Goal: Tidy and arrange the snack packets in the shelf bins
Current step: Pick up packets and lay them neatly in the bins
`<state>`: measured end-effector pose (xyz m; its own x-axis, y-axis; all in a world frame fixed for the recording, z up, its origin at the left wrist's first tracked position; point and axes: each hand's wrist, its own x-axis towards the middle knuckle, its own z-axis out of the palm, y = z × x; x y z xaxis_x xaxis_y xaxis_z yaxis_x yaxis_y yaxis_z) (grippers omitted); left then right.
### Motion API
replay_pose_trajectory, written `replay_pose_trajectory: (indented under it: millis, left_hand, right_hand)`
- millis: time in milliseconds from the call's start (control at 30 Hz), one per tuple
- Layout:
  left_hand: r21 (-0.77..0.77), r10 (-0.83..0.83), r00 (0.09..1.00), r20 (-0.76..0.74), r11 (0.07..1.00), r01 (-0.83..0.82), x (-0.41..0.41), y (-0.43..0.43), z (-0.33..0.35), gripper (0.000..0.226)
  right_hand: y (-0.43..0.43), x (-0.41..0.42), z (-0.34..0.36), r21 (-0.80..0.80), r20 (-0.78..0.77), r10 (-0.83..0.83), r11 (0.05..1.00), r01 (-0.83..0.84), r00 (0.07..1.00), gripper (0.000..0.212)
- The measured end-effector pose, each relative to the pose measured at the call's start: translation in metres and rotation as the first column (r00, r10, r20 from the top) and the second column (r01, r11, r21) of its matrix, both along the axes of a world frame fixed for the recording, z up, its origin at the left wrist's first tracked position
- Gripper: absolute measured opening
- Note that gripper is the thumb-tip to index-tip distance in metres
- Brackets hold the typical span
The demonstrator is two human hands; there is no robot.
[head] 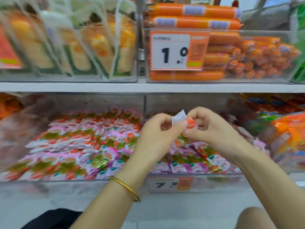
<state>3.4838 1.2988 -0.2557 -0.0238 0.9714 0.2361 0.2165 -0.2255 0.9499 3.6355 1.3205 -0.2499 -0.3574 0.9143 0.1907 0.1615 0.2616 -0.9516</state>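
Packet-straightening looks to be the step in hand: the left hand (158,134) and the right hand (208,128) both pinch one small snack packet (184,123) between thumb and curled fingers, each gripping its own side. The packet is held in the air above the right lower bin (214,182), its white crimped end sticking up between the hands and its orange face turned towards the right hand. Holding it from both sides likely serves to flatten or turn it so that it matches the others before it goes down. In the left lower bin (66,184) the pink and white packets (85,142) lie in overlapping rows, which suggests that side is largely arranged. The packets in the right bin (194,156), under the hands, lie looser and at mixed angles, so most of the remaining work seems to be there. A gold bangle (127,187) sits on the left wrist. On the shelf above, a clear bin holds stacked orange sausages (247,53) behind a price tag (178,50). The picture is blurred, so the printing on the packets cannot be read.
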Motion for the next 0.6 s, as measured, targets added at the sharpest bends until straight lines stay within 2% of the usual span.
replay_pose_trajectory:
  millis: [133, 200, 300, 367, 400, 467, 533, 600]
  left_hand:
    - [0.115, 0.143, 0.988, -0.063, 0.984, -0.135, -0.042, -0.021, 0.003, 0.017]
    - [0.139, 0.199, 0.979, -0.034, 0.971, -0.193, -0.064, -0.027, 0.001, 0.020]
    - [0.007, 0.172, 0.959, 0.225, 0.984, -0.178, -0.092, -0.034, -0.001, 0.020]
    - [-0.125, 0.176, 0.876, 0.449, 0.983, -0.133, -0.109, -0.033, -0.002, 0.019]
    - [-0.168, 0.212, 0.832, 0.512, 0.975, -0.145, -0.117, -0.031, -0.002, 0.019]
    - [-0.190, 0.322, 0.814, 0.483, 0.946, -0.261, -0.138, -0.024, -0.005, 0.021]
    - [-0.163, 0.415, 0.843, 0.343, 0.910, -0.382, -0.158, -0.015, -0.012, 0.017]
    - [-0.135, 0.435, 0.877, 0.203, 0.900, -0.415, -0.169, -0.006, -0.017, 0.014]
  right_hand:
    - [-0.011, -0.041, 0.005, -0.008, 0.024, 0.094, 0.996, -0.094, 0.995, 0.020]
    - [-0.015, -0.060, 0.009, -0.028, 0.014, 0.112, 0.993, -0.111, 0.994, 0.020]
    - [-0.018, -0.089, 0.013, -0.044, 0.009, 0.115, 0.992, -0.114, 0.993, 0.022]
    - [-0.014, -0.108, 0.017, -0.053, 0.018, 0.094, 0.994, -0.093, 0.995, 0.023]
    - [-0.010, -0.115, 0.019, -0.050, 0.025, 0.062, 0.997, -0.060, 0.998, 0.024]
    - [0.001, -0.123, 0.021, 0.010, 0.063, -0.049, 0.999, 0.049, 0.997, 0.026]
    - [0.011, -0.128, 0.018, 0.110, 0.150, -0.153, 0.984, 0.137, 0.977, 0.023]
    - [0.016, -0.133, 0.013, 0.141, 0.258, -0.180, 0.979, 0.147, 0.949, 0.021]
